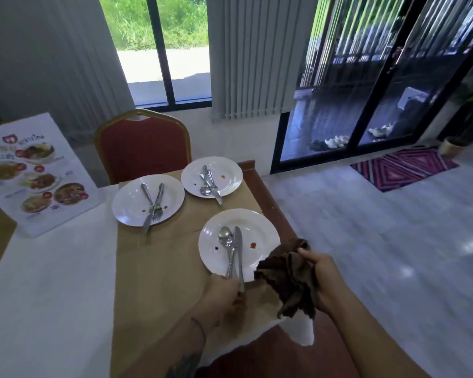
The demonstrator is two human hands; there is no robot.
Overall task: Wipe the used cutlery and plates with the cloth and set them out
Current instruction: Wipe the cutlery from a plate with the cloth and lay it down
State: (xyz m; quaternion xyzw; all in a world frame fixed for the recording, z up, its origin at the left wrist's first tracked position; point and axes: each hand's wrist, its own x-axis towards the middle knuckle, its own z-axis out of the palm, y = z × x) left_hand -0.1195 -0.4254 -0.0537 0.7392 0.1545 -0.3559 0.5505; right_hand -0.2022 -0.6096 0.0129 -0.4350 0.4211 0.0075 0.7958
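Observation:
Three white plates with red sauce spots lie on a tan runner. The nearest plate (260,236) carries a spoon (226,238) and a knife (239,249). My left hand (224,291) grips the handles of this cutlery at the plate's near edge. My right hand (321,279) holds a crumpled brown cloth (290,279) just right of that plate. The left plate (129,203) bears a crossed knife and fork (151,207). The far plate (227,173) holds a spoon and knife (209,182).
A red chair with a gold frame (142,145) stands at the table's far side. A printed menu card (36,173) leans at the left on the white tablecloth (52,282). The table's right edge (273,208) drops to a tiled floor with a striped mat (404,166).

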